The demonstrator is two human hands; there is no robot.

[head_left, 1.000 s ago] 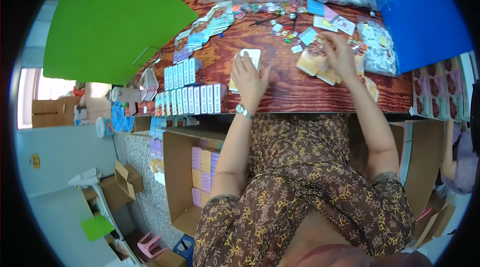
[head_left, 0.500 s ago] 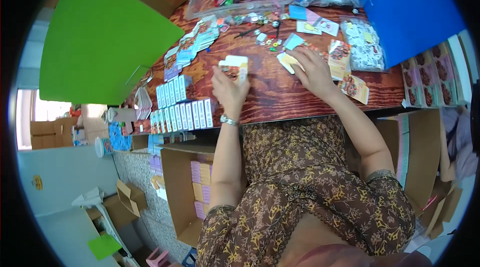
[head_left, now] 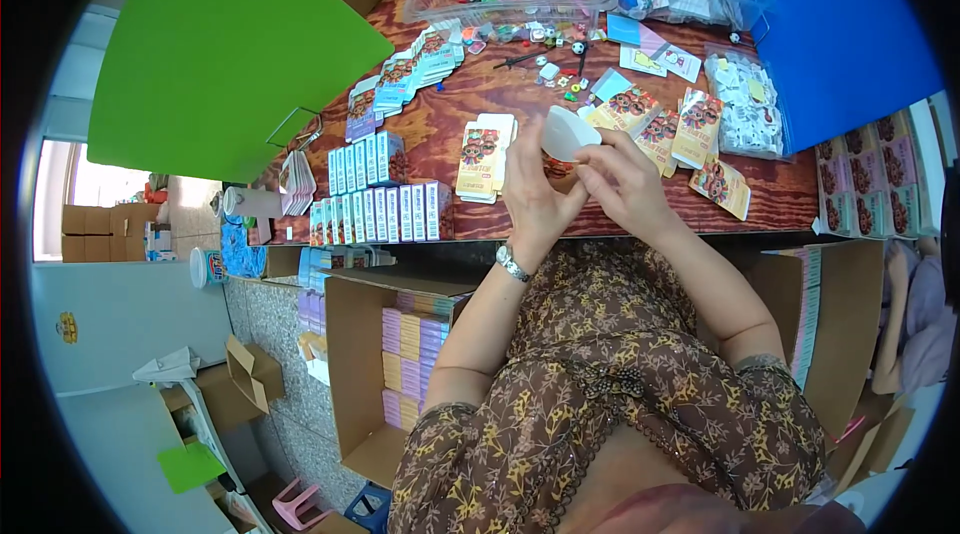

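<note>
Both hands meet at a small printed box (head_left: pixel 570 137), its white inside showing at the top. My left hand (head_left: pixel 538 186) grips it from the left, thumb below. My right hand (head_left: pixel 628 186) closes its fingers at the box's right edge. Most of the box's front is hidden behind the fingers. Just left of my left hand lies a small stack of flat yellow cartons (head_left: pixel 480 160). More flat yellow cartons (head_left: pixel 697 126) are spread to the right of my right hand.
Folded boxes (head_left: pixel 400 212) stand in rows at the left. Behind them are blue flat cartons (head_left: pixel 397 79). Clear bins (head_left: pixel 520 6) of small trinkets sit at the back, and a bag of white pieces (head_left: pixel 745 104) at the right. Green (head_left: pixel 220 54) and blue panels (head_left: pixel 850 24) flank the table.
My left hand has left the flat carton stack on the table and moved right to the box. My right hand has brought the box nearer, and its white inside now shows.
</note>
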